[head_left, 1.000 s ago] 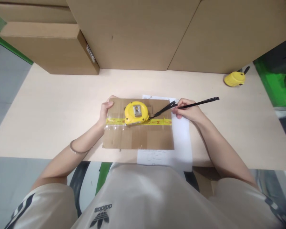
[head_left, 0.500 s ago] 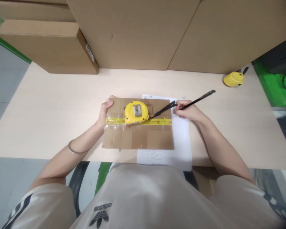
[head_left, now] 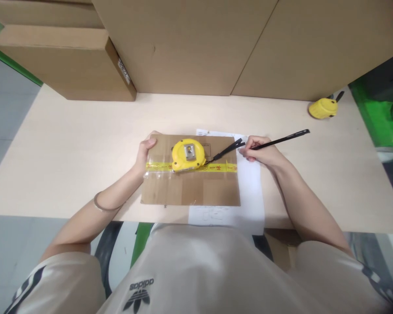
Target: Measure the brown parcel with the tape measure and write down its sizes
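Observation:
My left hand (head_left: 146, 150) grips the left edge of a small cardboard box (head_left: 190, 192) with yellow printed tape across its top. On the box lies a yellow tape measure (head_left: 180, 159), its black wrist strap (head_left: 227, 150) stretching toward the right edge. My right hand (head_left: 258, 149) is closed around a slim black pen (head_left: 284, 138), its back end pointing up and right. The pen's tip is hidden by the fingers, over a white sheet of paper (head_left: 252, 192). Part of that sheet is covered by the box; handwriting shows along its lower part.
Large cardboard boxes (head_left: 190, 48) stand along the back of the pale table (head_left: 68, 152). A flatter carton (head_left: 65, 69) is at the back left. A second yellow tape measure (head_left: 323, 108) rests at the back right.
My right hand has shifted slightly to the right, and the pen has tipped to a flatter slant. My left hand, the box and the tape measure stay in place.

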Available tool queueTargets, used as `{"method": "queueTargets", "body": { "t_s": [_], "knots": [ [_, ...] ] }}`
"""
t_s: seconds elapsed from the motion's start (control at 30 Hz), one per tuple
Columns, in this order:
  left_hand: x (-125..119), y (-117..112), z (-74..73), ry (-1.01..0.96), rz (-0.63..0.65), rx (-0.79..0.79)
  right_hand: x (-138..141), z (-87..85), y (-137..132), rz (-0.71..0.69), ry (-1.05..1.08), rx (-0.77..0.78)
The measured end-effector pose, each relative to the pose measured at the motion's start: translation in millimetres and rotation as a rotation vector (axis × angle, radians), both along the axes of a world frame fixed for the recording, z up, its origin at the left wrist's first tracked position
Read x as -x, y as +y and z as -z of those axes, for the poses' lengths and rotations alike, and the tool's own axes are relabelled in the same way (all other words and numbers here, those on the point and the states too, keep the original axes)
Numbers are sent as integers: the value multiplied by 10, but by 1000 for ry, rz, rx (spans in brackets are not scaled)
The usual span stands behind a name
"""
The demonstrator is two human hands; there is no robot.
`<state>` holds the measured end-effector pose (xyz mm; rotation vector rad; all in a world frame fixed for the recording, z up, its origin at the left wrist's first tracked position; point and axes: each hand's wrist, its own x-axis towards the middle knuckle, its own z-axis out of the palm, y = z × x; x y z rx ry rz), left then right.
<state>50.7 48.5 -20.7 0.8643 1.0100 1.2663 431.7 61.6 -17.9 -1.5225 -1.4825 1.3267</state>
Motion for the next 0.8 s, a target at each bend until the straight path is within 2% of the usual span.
{"method": "queueTargets", "body": {
  "t_s": [0.37,0.57,0.8],
  "knots": [
    [-9,-10,-7,-7,5,-11,-12,20,6,60,35,-26],
    [-18,-17,-25,7,4,-16,14,55,11,50,37,-9],
    [-12,-19,-38,14,37,-21,6,19,25,77,6,-15]
  ]
}}
